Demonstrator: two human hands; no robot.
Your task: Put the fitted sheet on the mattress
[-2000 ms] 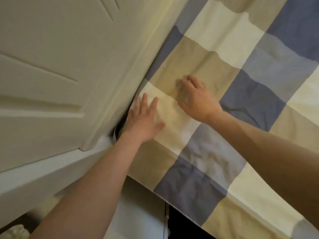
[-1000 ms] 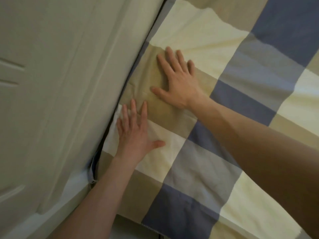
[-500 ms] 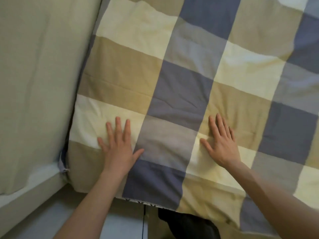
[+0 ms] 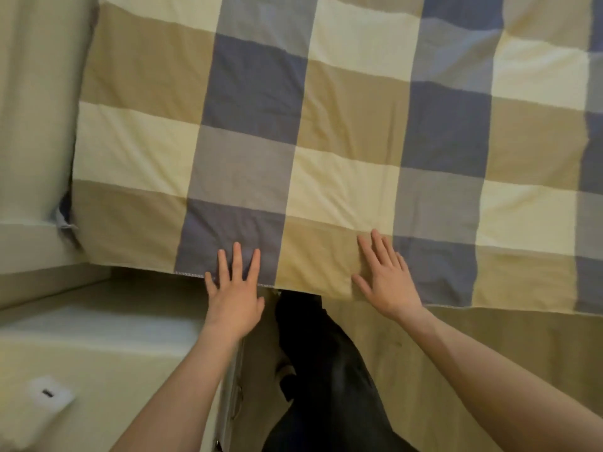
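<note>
A checked fitted sheet point(image 4: 342, 125) in tan, cream, grey and blue squares lies spread flat over the mattress, filling the upper part of the view. Its stitched hem runs along the near edge. My left hand point(image 4: 234, 293) lies flat with straight fingers on a blue square at that hem. My right hand point(image 4: 386, 282) lies flat with spread fingers on a tan square just inside the near edge. Neither hand grips any cloth. The mattress itself is hidden under the sheet.
A pale wall or door panel point(image 4: 36, 109) stands tight against the bed's left side. A white nightstand top point(image 4: 98, 353) sits at lower left with a small white device point(image 4: 49, 394) on it. My dark trouser leg point(image 4: 326, 370) shows below, beside the tan bed base point(image 4: 489, 337).
Both hands have slid back from the bed's left corner to the near edge and moved right along it. My view has swung from the wall side to face the bed squarely.
</note>
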